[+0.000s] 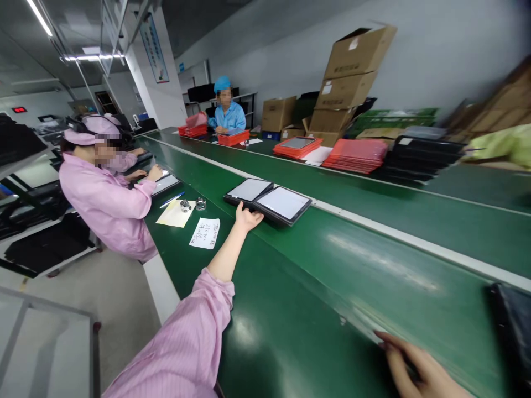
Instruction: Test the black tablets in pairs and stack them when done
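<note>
My left hand [247, 217], arm stretched out in a pink sleeve, reaches across the green conveyor belt [315, 276] and grips the near edge of a black tray with a white panel [282, 204]. A second black tray with a white panel [249, 190] lies touching it on the left. My right hand [415, 367] rests at the bottom right on the belt, fingers stretched out flat, holding nothing. A dark tray [512, 326] lies just right of that hand.
A person in pink [105, 202] works at the left beside a yellow sheet [176, 214], a written note [205, 232] and two metal rings [193, 205]. Across the belt sit red trays [357, 155], black trays [418, 157], cardboard boxes [350, 77] and a person in blue [227, 113].
</note>
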### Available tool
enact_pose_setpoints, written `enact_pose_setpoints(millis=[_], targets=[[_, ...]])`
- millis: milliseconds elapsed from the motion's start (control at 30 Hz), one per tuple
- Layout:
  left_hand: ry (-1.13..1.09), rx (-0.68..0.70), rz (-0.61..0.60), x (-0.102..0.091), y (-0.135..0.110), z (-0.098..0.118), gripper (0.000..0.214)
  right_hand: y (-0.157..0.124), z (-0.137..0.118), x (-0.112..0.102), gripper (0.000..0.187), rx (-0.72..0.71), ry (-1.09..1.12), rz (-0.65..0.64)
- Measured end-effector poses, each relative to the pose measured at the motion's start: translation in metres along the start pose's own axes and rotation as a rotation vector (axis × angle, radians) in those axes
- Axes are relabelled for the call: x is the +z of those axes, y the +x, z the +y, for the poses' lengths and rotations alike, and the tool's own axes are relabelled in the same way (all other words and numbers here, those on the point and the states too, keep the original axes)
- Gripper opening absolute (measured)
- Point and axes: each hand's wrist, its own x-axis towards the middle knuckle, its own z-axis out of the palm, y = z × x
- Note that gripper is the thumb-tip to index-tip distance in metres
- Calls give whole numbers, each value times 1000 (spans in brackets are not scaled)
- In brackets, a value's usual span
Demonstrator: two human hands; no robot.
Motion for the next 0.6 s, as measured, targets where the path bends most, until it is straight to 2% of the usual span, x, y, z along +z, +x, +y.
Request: enact_pose_setpoints(millis=[167,300,400,500,600], targets=[[23,-120,-125,2,-37,-57,40,2,-2,-2,28,-8,-15,-4],[21,-138,-154,-3,-63,-91,31,3,1,2,30,31,-12,26],[40,-174,-155,-2,-80,-109,32,4,0,2,34,164,24,99],[73,-230,-168,1,-99,-126,40,6,-6,0,43,345,153,190],[100,-266,-178,0,-122,-141,44,12,-15,0,53,489,325,192]])
